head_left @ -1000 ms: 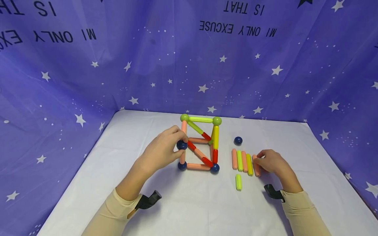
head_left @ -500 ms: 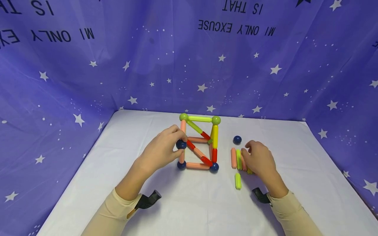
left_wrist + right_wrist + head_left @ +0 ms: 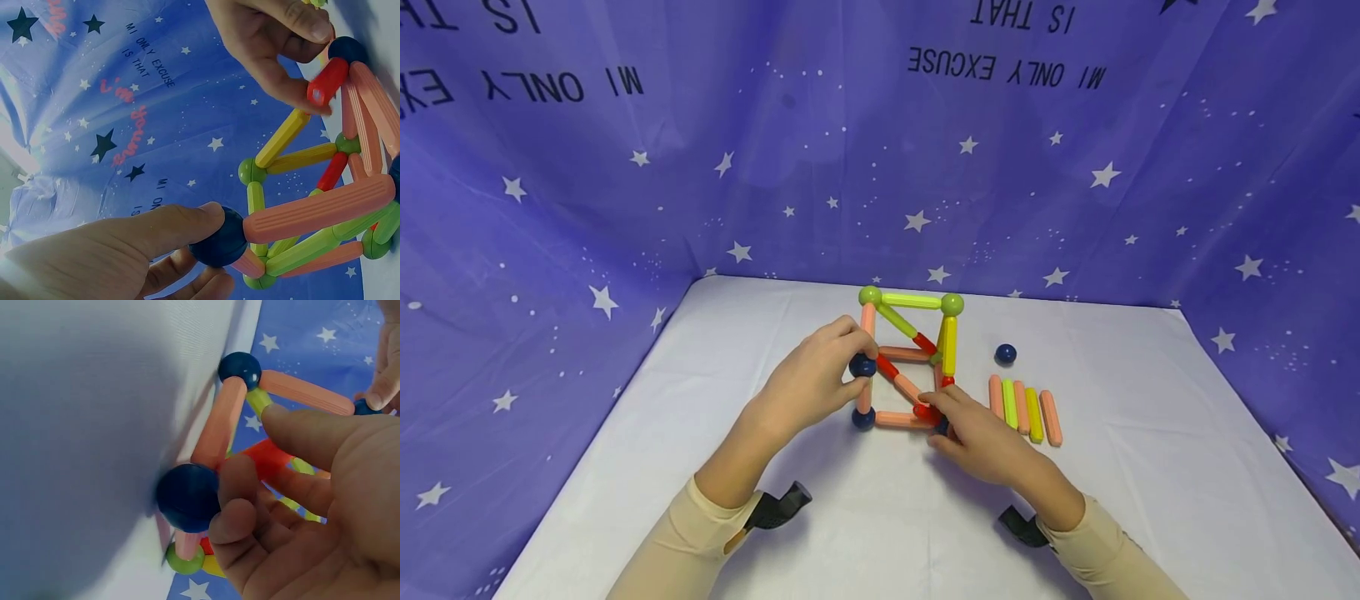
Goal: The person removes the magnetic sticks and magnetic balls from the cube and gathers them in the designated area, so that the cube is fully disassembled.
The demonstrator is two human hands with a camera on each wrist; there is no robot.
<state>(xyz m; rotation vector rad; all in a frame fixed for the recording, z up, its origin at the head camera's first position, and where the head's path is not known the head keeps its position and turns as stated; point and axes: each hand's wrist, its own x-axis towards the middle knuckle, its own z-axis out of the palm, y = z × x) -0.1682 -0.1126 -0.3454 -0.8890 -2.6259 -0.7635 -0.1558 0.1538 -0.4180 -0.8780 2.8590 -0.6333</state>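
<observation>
A frame of coloured sticks and balls, like magnetic building pieces, stands on the table. My left hand (image 3: 816, 379) pinches a dark blue ball (image 3: 226, 236) at its upper left front corner, with a pink stick (image 3: 322, 206) running from that ball. At the lower right front corner my right hand (image 3: 988, 442) holds a short red stick (image 3: 328, 81) between thumb and fingers. That red stick meets another blue ball (image 3: 189, 497) at the corner. Green balls (image 3: 952, 305) mark the back corners, joined by a lime stick (image 3: 912, 301).
A row of pink, lime and yellow sticks (image 3: 1034, 415) lies right of the frame, with a loose blue ball (image 3: 1006, 354) behind it. White cloth (image 3: 820, 533) covers the table; a purple starry curtain (image 3: 790, 167) hangs around it.
My right hand has left the pink stick at the row's right end, passed over the row and reached the frame's lower right corner. My left hand stays on its ball.
</observation>
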